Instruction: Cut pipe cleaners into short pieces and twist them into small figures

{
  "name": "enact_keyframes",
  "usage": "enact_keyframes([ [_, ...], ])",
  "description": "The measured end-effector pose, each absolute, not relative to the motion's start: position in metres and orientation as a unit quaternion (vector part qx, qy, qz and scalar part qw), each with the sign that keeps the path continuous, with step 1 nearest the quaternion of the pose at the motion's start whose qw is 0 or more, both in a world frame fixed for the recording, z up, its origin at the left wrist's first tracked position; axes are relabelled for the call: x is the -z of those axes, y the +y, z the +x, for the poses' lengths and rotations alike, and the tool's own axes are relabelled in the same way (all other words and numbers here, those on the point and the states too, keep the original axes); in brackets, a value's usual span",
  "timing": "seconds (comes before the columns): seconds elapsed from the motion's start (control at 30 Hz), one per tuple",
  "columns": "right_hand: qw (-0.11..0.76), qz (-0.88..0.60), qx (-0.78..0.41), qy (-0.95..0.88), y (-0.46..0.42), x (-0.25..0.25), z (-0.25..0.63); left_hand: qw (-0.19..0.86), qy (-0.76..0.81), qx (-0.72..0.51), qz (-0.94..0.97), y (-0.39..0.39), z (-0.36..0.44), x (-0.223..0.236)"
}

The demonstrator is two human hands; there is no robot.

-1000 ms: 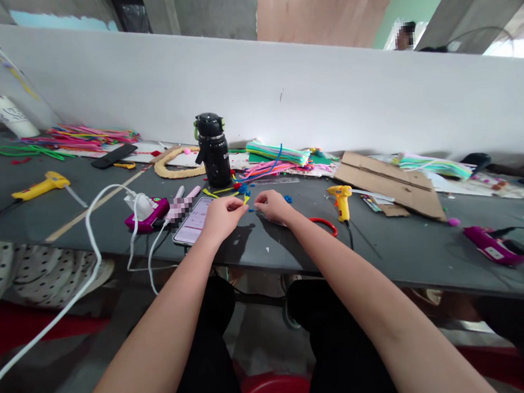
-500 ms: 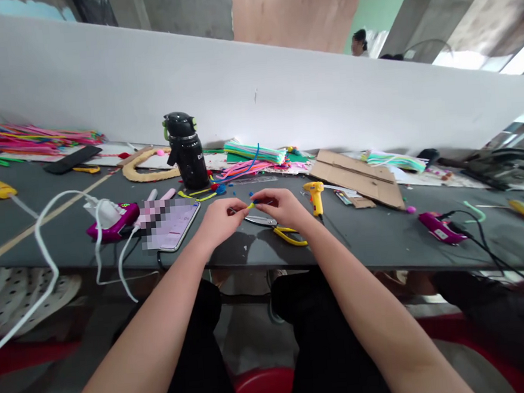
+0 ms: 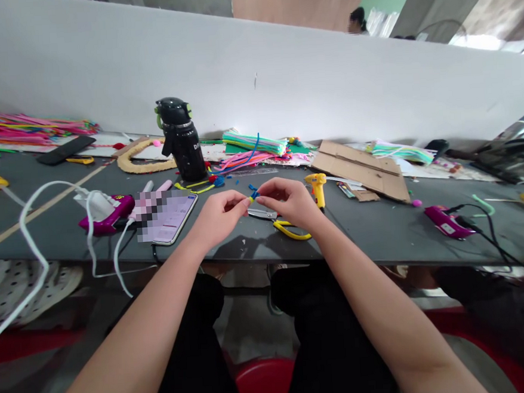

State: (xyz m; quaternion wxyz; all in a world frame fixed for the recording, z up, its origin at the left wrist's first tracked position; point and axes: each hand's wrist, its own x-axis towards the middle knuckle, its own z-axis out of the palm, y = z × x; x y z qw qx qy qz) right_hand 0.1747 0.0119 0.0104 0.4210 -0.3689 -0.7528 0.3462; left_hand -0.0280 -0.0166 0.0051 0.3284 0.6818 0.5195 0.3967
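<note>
Between my two hands, just above the grey table, is a small blue and yellow piece of pipe cleaner point(image 3: 254, 193). My left hand point(image 3: 218, 216) pinches its yellow end between thumb and forefinger. At the blue end, the thumb and fingers of my right hand point(image 3: 289, 202) are closed on it. The fingertips hide part of the piece. Beneath my hands lie scissors with yellow handles point(image 3: 291, 231), blades pointing left. A yellow glue gun point(image 3: 317, 186) stands just beyond my right hand. To the left of my left hand lies a phone point(image 3: 174, 219).
A black bottle point(image 3: 185, 148) stands behind the phone. Pipe cleaner bundles point(image 3: 256, 144) and cardboard point(image 3: 363, 168) lie along the white partition point(image 3: 199, 63). Purple power sockets point(image 3: 447, 222) with cables sit at right and left. White cables hang over the table's front edge at left.
More of the blue part now shows between my fingertips, sticking up. My hands stay close together over the scissors. The view has tipped slightly downward.
</note>
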Motion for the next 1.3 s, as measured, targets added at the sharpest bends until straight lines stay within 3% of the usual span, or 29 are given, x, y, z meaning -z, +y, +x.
enact_keyframes([
  [0.6, 0.405, -0.344, -0.317, -0.786, 0.01, -0.01, 0.175, 0.329, 0.512, -0.413, 0.677, -0.022, -0.027, -0.004],
  [1.3, 0.408, -0.314, -0.391, -0.763, 0.015, -0.004, 0.177, 0.313, 0.507, -0.434, 0.676, -0.023, -0.015, -0.002],
])
